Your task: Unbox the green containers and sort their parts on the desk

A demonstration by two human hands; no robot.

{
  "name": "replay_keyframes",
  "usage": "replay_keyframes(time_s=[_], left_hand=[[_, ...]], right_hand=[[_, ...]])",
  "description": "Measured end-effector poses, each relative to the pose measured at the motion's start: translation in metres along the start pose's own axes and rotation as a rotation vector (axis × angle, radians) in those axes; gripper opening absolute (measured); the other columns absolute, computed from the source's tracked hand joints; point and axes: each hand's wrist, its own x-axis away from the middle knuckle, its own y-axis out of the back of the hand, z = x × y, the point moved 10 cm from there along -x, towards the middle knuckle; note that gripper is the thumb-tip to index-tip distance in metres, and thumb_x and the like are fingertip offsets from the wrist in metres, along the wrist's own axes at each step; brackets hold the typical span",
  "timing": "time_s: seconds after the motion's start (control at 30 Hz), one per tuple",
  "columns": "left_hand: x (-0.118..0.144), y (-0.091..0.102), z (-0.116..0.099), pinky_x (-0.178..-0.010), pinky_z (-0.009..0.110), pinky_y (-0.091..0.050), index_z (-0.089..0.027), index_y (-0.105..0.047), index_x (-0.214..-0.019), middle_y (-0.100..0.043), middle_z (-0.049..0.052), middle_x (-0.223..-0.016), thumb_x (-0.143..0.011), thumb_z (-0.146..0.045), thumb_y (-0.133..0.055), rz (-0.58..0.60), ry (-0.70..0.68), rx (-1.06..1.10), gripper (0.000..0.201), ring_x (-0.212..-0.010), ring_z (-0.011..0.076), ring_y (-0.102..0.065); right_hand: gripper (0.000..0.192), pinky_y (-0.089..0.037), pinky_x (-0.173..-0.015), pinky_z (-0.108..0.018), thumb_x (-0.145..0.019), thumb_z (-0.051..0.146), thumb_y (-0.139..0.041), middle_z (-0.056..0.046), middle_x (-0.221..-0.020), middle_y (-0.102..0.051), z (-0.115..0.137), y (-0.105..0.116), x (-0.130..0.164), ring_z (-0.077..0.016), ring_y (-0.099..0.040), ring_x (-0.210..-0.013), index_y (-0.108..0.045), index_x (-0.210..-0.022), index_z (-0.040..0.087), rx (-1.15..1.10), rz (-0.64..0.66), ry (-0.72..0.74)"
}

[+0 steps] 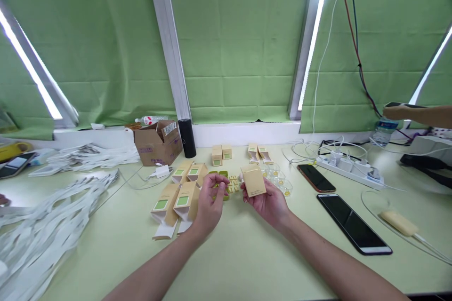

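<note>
My right hand (pixel 270 204) holds a small tan cardboard box (pixel 254 181) tilted up above the table, its fingers and thumb around the lower part. My left hand (pixel 211 202) hovers to the left with fingers loosely curled and the thumb apart; I see nothing held in it. Partly hidden behind it are green pieces (pixel 225 194). Small yellow pieces (pixel 233 183) stand in rows between the hands. Several tan boxes with open flaps (pixel 186 201) are beside my left hand. Clear plastic cups (pixel 285 187) with yellow bits lie behind my right hand.
Smaller tan boxes (pixel 216 155) and open ones (pixel 253 152) stand farther back. At left are white strips (pixel 67 225), a brown carton (pixel 151 146) and a black cylinder (pixel 187 138). Phones (pixel 353 223) and a power strip (pixel 349 169) lie right. Another person's hand (pixel 395 112) reaches in.
</note>
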Motion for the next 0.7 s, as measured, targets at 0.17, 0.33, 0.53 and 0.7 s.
replay_keyframes(time_s=[0.17, 0.33, 0.53, 0.7], left_hand=[[0.003, -0.005, 0.003, -0.077, 0.033, -0.058, -0.022, -0.054, -0.107, -0.065, 0.007, -0.106, -0.101, -0.048, -0.058, 0.046, 0.006, -0.111, 0.027, -0.094, 0.0199, -0.065], [0.005, -0.012, 0.005, -0.084, 0.035, -0.057, -0.022, -0.053, -0.117, -0.065, 0.009, -0.113, -0.1, -0.05, -0.059, 0.097, 0.053, -0.203, 0.034, -0.107, 0.0233, -0.065], [0.005, -0.023, 0.013, -0.094, 0.04, -0.054, -0.021, -0.048, -0.134, -0.061, 0.014, -0.129, -0.095, -0.054, -0.066, 0.174, 0.067, -0.194, 0.054, -0.116, 0.0251, -0.062], [0.001, -0.024, 0.023, -0.096, 0.041, -0.055, -0.021, -0.047, -0.134, -0.063, 0.014, -0.127, -0.091, -0.059, -0.07, 0.162, 0.121, -0.071, 0.062, -0.115, 0.0259, -0.064]], right_hand=[[0.022, -0.057, -0.067, -0.035, -0.091, 0.032, -0.067, -0.008, -0.105, -0.076, -0.004, 0.0, -0.002, -0.0234, -0.072, -0.084, -0.064, -0.111, 0.023, -0.135, 0.014, -0.011], [0.031, -0.06, -0.069, -0.033, -0.091, 0.045, -0.075, -0.004, -0.104, -0.076, -0.005, 0.001, -0.001, -0.0185, -0.07, -0.079, -0.065, -0.111, 0.024, -0.159, -0.021, 0.008], [0.043, -0.06, -0.075, -0.033, -0.083, 0.043, -0.086, -0.002, -0.101, -0.076, 0.005, 0.0, 0.004, -0.0191, -0.072, -0.086, -0.062, -0.115, 0.027, -0.042, -0.079, 0.103], [0.054, -0.059, -0.084, -0.034, -0.078, 0.047, -0.088, -0.004, -0.112, -0.071, 0.01, 0.001, 0.003, -0.0215, -0.071, -0.1, -0.06, -0.12, 0.029, 0.115, -0.073, 0.193]])
